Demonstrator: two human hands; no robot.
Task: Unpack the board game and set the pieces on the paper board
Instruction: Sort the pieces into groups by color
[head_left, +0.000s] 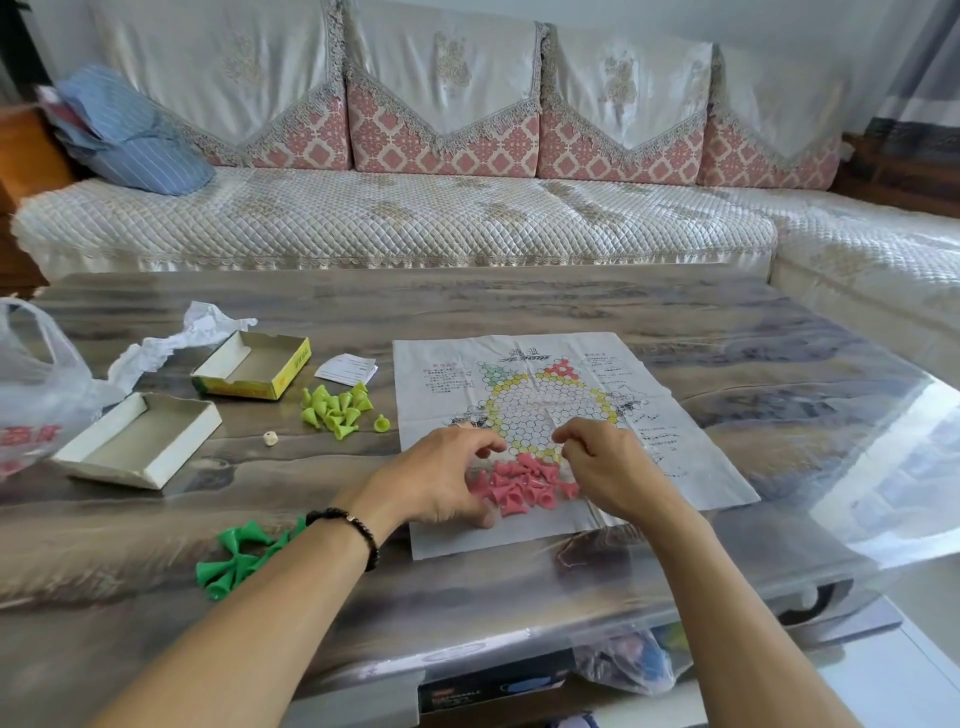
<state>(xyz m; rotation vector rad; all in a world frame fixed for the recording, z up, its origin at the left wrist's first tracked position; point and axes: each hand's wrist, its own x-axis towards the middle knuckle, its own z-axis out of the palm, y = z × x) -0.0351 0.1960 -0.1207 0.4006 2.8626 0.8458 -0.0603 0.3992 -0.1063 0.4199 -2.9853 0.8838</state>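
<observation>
- Our left hand (441, 478) hovers over the near-left side of the pink pieces (522, 486), fingers curled down toward them; whether it actually holds one we cannot tell, since the palm hides the fingertips.
- Our right hand (605, 462) sits at the right side of the same heap with fingers bent inward, thumb and forefinger drawn close as if pinching; what lies between them is too small to tell.
- The pink pieces lie tumbled on their sides in a heap on the near part of the paper board (566, 415), just below the ring of printed hexagons.
- We judge the step in hand to be sorting the pink set: picking cones from the heap and standing them on their cells. No piece stands upright on the board yet, so the task looks early.
- The next move calls for a fine pinch on one cone, lifted clear of its neighbours and set base down without creasing the thin sheet.
- Left of the board on the counter (727, 322) lie the yellow-green pieces (337, 408); the dark green pieces (234, 558) lie near the near edge, beside our left wrist.
- Farther left are two open box halves (249, 371), a small die (269, 438), a folded slip and a plastic bag (36, 395).
- Our own forearms crowd the heap; nothing else blocks it.
</observation>
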